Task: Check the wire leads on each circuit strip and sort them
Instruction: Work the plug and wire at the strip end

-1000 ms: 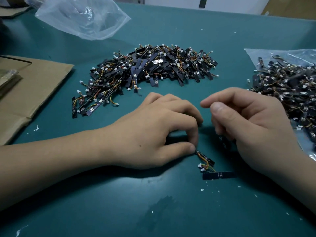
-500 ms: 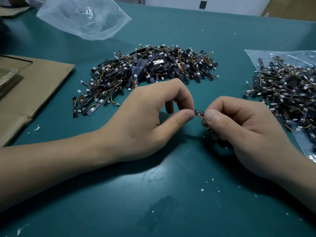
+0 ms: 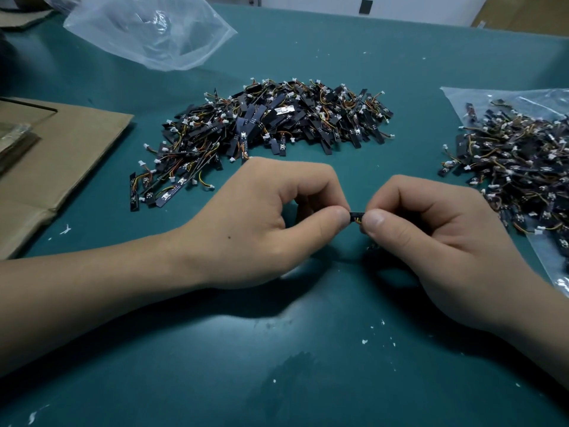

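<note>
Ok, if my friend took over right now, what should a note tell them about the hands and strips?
Hands: left hand and right hand both pinch one circuit strip between them, above the table.
Things: a big loose pile lies mid-table; a second pile sits on a plastic bag at the right.
Done: which pile is checked cannot be told.
Left: check this strip's leads, sort it, go on.
</note>
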`<action>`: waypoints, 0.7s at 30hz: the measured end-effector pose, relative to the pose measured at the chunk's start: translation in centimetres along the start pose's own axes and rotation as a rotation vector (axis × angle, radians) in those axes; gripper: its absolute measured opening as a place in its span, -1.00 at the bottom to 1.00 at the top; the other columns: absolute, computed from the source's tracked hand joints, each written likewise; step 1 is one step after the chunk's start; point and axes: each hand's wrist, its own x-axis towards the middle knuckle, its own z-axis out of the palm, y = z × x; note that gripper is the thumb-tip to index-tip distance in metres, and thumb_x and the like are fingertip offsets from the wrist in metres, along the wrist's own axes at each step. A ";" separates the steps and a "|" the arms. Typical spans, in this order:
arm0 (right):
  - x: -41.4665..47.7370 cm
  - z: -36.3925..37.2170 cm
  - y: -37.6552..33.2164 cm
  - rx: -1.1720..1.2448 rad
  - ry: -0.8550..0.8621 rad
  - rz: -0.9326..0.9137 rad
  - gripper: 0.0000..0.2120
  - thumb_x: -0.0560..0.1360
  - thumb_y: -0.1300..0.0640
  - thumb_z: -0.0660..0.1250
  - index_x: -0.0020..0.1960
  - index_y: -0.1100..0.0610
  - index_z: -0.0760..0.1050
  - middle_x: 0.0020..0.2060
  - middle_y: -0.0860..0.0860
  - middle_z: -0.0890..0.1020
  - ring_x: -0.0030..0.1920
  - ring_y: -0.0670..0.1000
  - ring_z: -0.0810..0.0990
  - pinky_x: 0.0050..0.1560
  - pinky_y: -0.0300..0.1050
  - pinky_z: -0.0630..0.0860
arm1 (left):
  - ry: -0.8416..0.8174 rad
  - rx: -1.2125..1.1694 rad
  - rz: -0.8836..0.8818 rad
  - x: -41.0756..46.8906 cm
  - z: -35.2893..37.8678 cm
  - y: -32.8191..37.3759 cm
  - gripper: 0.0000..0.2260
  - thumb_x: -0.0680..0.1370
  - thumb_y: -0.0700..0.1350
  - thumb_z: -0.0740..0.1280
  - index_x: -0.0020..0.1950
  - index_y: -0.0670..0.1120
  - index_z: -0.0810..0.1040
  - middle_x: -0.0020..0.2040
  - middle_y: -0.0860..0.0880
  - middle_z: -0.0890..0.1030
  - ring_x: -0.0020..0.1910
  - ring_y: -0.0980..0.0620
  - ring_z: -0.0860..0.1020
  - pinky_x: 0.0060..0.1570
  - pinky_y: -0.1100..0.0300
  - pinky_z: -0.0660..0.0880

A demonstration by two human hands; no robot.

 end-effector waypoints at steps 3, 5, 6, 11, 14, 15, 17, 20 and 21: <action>0.0 0.0 0.0 0.009 0.001 -0.003 -0.76 0.54 -0.03 0.32 -0.25 0.06 0.52 -0.46 -0.11 0.44 -0.43 -0.19 0.35 -0.37 -0.38 0.29 | 0.000 0.019 -0.020 0.0 0.1 0.1 -0.88 0.58 -0.17 0.38 -0.15 -0.12 0.63 -0.32 0.06 0.61 -0.33 0.06 0.55 -0.27 0.39 0.40; 0.0 -0.1 0.0 0.028 -0.006 0.005 -0.76 0.55 -0.04 0.32 -0.24 0.05 0.52 -0.46 -0.11 0.43 -0.43 -0.19 0.34 -0.37 -0.37 0.28 | 0.011 0.021 -0.022 0.0 0.2 0.1 -0.88 0.59 -0.17 0.38 -0.15 -0.12 0.62 -0.32 0.05 0.61 -0.33 0.05 0.55 -0.26 0.37 0.41; 0.0 -0.1 0.0 0.038 -0.015 0.009 -0.76 0.55 -0.04 0.32 -0.22 0.05 0.52 -0.46 -0.11 0.43 -0.43 -0.18 0.34 -0.38 -0.37 0.28 | 0.017 0.021 -0.020 0.0 0.2 0.1 -0.88 0.59 -0.17 0.38 -0.15 -0.12 0.62 -0.31 0.04 0.61 -0.32 0.04 0.55 -0.26 0.36 0.42; -0.1 -0.2 0.2 0.064 -0.025 0.008 -0.78 0.55 -0.03 0.33 -0.22 0.06 0.52 -0.45 -0.06 0.45 -0.43 -0.18 0.34 -0.38 -0.35 0.30 | 0.007 0.018 -0.010 0.0 0.1 0.2 -0.88 0.60 -0.16 0.36 -0.12 -0.12 0.62 -0.30 0.02 0.61 -0.30 0.02 0.55 -0.25 0.33 0.43; -0.2 -0.3 0.2 0.042 -0.037 -0.006 -0.78 0.55 -0.03 0.34 -0.22 0.05 0.53 -0.43 0.03 0.49 -0.42 -0.15 0.36 -0.37 -0.31 0.32 | 0.015 0.021 -0.006 0.0 0.1 0.2 -0.88 0.60 -0.16 0.35 -0.13 -0.12 0.61 -0.30 0.01 0.60 -0.30 0.00 0.55 -0.25 0.28 0.45; -0.2 -0.3 0.2 0.033 -0.033 -0.008 -0.78 0.55 -0.03 0.34 -0.22 0.04 0.52 -0.43 0.03 0.49 -0.42 -0.15 0.36 -0.37 -0.31 0.32 | 0.015 0.025 -0.004 0.0 0.1 0.2 -0.88 0.60 -0.16 0.35 -0.13 -0.12 0.61 -0.30 0.01 0.60 -0.30 0.00 0.55 -0.25 0.27 0.45; -0.2 -0.3 0.1 0.051 -0.033 -0.003 -0.79 0.56 -0.03 0.34 -0.21 0.04 0.53 -0.42 0.04 0.50 -0.42 -0.14 0.37 -0.38 -0.29 0.33 | 0.018 0.025 -0.002 0.0 0.1 0.2 -0.87 0.60 -0.16 0.35 -0.13 -0.12 0.60 -0.30 0.02 0.59 -0.30 0.00 0.54 -0.24 0.29 0.44; -0.2 -0.3 0.1 0.085 -0.045 0.008 -0.81 0.54 -0.04 0.33 -0.18 0.04 0.55 -0.41 0.08 0.55 -0.43 0.00 0.43 -0.40 -0.14 0.37 | 0.028 0.026 -0.001 0.0 0.1 0.2 -0.87 0.59 -0.17 0.35 -0.15 -0.12 0.59 -0.31 0.01 0.58 -0.30 0.01 0.53 -0.24 0.29 0.43; -0.2 -0.3 0.1 0.078 -0.038 0.009 -0.81 0.53 -0.04 0.33 -0.18 0.05 0.55 -0.40 0.11 0.55 -0.42 0.06 0.45 -0.40 -0.07 0.39 | 0.030 0.028 0.002 0.0 0.1 0.2 -0.86 0.59 -0.17 0.35 -0.16 -0.13 0.59 -0.31 0.01 0.59 -0.31 0.01 0.54 -0.25 0.28 0.44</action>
